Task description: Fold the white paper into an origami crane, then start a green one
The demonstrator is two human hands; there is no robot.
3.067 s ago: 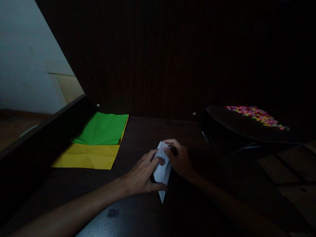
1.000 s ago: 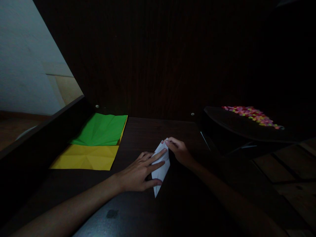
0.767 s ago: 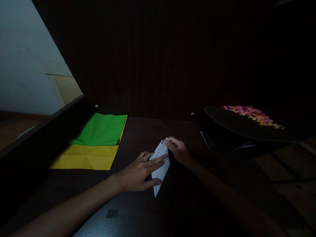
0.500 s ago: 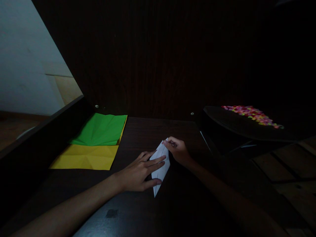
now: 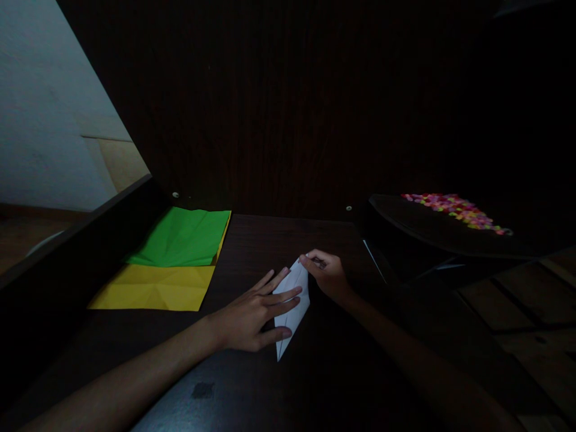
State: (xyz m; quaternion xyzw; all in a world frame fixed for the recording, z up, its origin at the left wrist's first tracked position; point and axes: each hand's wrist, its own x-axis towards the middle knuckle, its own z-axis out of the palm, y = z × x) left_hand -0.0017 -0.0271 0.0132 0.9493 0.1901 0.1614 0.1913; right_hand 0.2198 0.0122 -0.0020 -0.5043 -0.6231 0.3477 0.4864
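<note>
A folded white sheet of paper (image 5: 294, 312), long and pointed like a narrow diamond, lies on the dark wooden tabletop (image 5: 252, 240). A crease line runs along its length. My left hand (image 5: 254, 312) rests on its left side with fingers spread, the thumb near the lower tip and the other fingers across the middle. At the upper tip, my right hand (image 5: 327, 273) pinches the paper between thumb and fingers; the tip itself is partly hidden by them.
Green paper (image 5: 184, 237) lies over creased yellow paper (image 5: 153, 288) on the left, beside a low dark side board (image 5: 81, 234). A dark panel (image 5: 270, 108) rises behind. On the right sits a dark curved object (image 5: 405, 225) bearing a string of colourful pieces (image 5: 459, 210).
The left fingers have spread a little more, with the index finger shifted up along the paper's left edge. The right hand stays at the upper tip, its thumb slightly shifted.
</note>
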